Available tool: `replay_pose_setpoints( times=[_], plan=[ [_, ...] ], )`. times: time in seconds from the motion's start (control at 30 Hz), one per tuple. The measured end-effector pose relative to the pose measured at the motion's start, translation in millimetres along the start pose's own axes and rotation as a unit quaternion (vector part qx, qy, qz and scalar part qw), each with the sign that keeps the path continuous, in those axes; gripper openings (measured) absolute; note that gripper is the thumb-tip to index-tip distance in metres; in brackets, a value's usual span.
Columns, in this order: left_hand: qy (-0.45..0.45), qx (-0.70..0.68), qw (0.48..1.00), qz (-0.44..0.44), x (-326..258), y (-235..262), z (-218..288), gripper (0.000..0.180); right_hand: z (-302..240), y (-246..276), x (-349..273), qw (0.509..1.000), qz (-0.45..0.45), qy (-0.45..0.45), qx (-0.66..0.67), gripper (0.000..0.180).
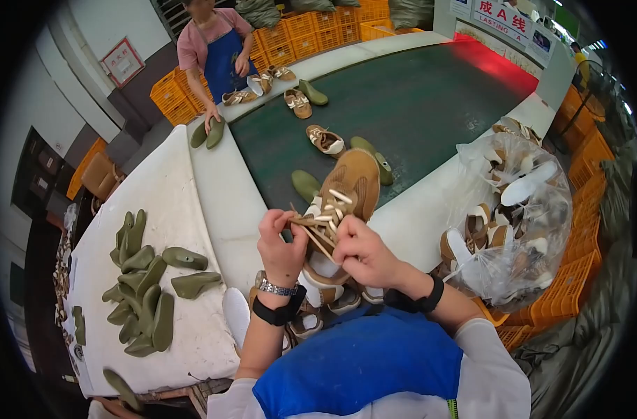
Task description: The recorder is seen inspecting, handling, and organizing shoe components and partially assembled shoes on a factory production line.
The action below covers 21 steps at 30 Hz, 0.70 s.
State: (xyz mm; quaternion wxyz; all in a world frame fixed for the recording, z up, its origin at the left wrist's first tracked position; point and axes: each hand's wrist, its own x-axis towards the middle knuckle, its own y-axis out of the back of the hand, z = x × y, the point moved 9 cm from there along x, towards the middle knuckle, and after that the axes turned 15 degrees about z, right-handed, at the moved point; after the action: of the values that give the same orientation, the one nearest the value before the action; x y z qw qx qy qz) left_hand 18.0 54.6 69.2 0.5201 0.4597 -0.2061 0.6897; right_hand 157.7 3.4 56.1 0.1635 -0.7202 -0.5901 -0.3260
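In front of me is a brown sneaker (355, 183) with white stripes, its toe pointing away, and a cream shoelace (320, 241) runs through its eyelets. My left hand (283, 244), with a metal watch above it, pinches the lace on the left side of the opening. On the right side, my right hand (364, 251) is closed on the lace too, its fingertips against the shoe. Part of the lace is hidden behind my fingers. More sneakers (315, 297) sit close below my hands, partly covered by my forearms and blue apron.
A green conveyor belt (416, 105) carries loose sneakers and green shoe lasts (306, 186). Many lasts (151, 300) lie on the white table at left. At right, a clear plastic bag (542, 269) holds sneakers beside orange crates (577, 230). Across the belt a person (221, 56) touches two lasts.
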Motion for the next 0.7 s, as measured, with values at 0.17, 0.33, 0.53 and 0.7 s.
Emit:
replay_pose_setpoints(
  times=[0.17,0.33,0.53,0.7],
  plan=[
    [-0.037,0.031,0.993,-0.109,1.0,-16.4,28.5,0.036,1.8,23.4,11.4,0.981,0.163,0.000,-0.104,0.022],
    [-0.078,0.065,0.980,-0.169,-6.5,-29.7,39.1,0.041,10.9,28.4,10.6,0.975,0.194,-0.080,-0.074,0.040],
    [-0.117,0.074,0.976,-0.170,-11.5,-25.2,46.4,0.018,27.2,40.6,5.2,0.956,0.275,-0.096,0.033,0.041],
    [-0.098,0.001,0.979,-0.177,-15.0,-12.4,23.3,0.018,65.8,39.6,7.0,0.926,0.257,-0.224,0.159,0.041]
  ],
)
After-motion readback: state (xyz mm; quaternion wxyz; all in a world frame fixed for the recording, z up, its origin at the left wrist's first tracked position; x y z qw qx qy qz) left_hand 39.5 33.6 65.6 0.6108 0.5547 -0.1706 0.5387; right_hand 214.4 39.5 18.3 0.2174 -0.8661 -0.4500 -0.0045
